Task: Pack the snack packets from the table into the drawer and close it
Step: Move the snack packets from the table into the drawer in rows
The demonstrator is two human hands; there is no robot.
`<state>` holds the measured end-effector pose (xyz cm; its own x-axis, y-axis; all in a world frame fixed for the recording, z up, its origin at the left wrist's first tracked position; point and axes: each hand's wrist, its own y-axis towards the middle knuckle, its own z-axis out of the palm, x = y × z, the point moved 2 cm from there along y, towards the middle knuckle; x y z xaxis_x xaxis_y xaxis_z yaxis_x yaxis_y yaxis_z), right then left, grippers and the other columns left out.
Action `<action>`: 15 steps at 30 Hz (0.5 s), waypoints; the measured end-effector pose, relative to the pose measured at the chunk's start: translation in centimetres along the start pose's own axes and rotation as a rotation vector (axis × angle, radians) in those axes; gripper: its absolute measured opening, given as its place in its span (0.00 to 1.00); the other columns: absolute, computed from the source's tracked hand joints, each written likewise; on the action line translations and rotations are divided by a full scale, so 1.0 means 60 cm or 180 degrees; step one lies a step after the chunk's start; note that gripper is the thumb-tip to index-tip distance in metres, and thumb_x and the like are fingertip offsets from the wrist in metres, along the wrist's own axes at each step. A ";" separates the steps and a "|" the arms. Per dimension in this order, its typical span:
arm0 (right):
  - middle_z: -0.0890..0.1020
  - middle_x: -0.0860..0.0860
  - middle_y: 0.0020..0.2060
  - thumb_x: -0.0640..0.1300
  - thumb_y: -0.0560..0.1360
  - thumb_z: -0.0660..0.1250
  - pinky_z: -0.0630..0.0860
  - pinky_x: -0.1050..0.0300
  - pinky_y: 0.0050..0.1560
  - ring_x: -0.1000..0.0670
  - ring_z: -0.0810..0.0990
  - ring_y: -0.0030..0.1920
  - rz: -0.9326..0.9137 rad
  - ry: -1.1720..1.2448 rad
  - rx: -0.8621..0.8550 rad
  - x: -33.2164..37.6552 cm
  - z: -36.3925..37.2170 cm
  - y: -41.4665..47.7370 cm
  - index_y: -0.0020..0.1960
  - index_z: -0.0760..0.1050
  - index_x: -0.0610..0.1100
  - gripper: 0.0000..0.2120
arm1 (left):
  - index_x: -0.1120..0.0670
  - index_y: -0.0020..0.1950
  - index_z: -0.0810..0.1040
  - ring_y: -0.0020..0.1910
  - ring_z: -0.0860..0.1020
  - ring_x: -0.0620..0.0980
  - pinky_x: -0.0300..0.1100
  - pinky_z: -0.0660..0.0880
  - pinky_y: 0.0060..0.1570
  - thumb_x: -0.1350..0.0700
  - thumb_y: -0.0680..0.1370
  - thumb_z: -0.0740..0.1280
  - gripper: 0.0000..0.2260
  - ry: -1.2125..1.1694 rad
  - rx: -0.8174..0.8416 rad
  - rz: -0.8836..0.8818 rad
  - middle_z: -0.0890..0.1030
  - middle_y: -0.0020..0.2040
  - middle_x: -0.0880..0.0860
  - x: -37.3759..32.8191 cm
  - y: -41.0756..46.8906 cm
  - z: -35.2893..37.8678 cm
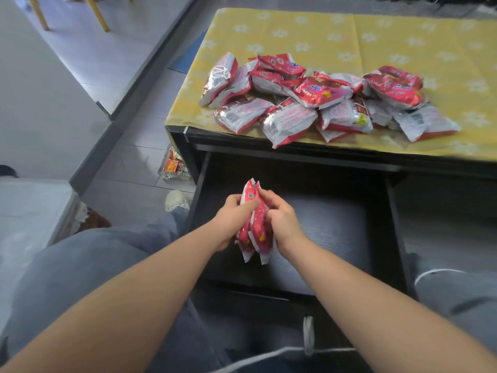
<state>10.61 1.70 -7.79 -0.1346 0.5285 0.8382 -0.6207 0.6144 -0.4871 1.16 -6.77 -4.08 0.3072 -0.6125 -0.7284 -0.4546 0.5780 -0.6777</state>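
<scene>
Two red and silver snack packets [255, 227] stand on edge between my hands, over the left part of the open black drawer [336, 232]. My left hand [232, 222] grips them from the left and my right hand [282, 222] grips them from the right. A pile of several more red and silver packets [317, 98] lies on the yellow flowered cloth [376, 36] of the table, just above the drawer.
The black table edge [295, 146] runs over the drawer's back. My knees in grey trousers [94, 265] flank the drawer front. A clear container with wrapped items [173, 168] and a white shoe [176, 200] sit on the floor at left. Yellow chair legs [99, 14] stand far left.
</scene>
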 end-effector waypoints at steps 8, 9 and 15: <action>0.48 0.51 0.85 0.18 0.72 0.58 0.81 0.51 0.65 0.46 0.59 0.82 0.0286 -0.0934 0.0752 -0.076 -0.029 0.034 0.81 0.65 0.52 0.45 | 0.51 0.79 0.60 0.56 0.85 0.57 0.56 0.84 0.58 0.49 0.84 0.67 0.27 -0.0117 -0.0015 -0.0441 0.80 0.62 0.58 0.063 0.053 -0.014; 0.46 0.50 0.85 0.19 0.72 0.60 0.81 0.49 0.65 0.46 0.62 0.81 0.0307 -0.1072 0.0769 -0.082 -0.036 0.036 0.81 0.64 0.53 0.46 | 0.52 0.79 0.62 0.55 0.85 0.57 0.54 0.84 0.55 0.49 0.85 0.66 0.25 -0.0137 -0.0006 -0.0516 0.81 0.62 0.58 0.068 0.059 -0.012; 0.53 0.47 0.85 0.31 0.72 0.74 0.74 0.45 0.73 0.44 0.66 0.79 0.0526 -0.1772 0.0617 -0.112 -0.061 0.033 0.84 0.55 0.54 0.48 | 0.60 0.69 0.75 0.59 0.84 0.62 0.61 0.79 0.65 0.48 0.85 0.62 0.19 0.0627 -0.0044 -0.0681 0.84 0.60 0.62 0.074 0.078 -0.012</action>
<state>13.11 1.54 -15.29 -0.5921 0.1902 0.7831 -0.6794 0.4049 -0.6120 -0.20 -7.15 -10.41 0.2297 -0.8133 -0.5346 -0.4087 0.4179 -0.8114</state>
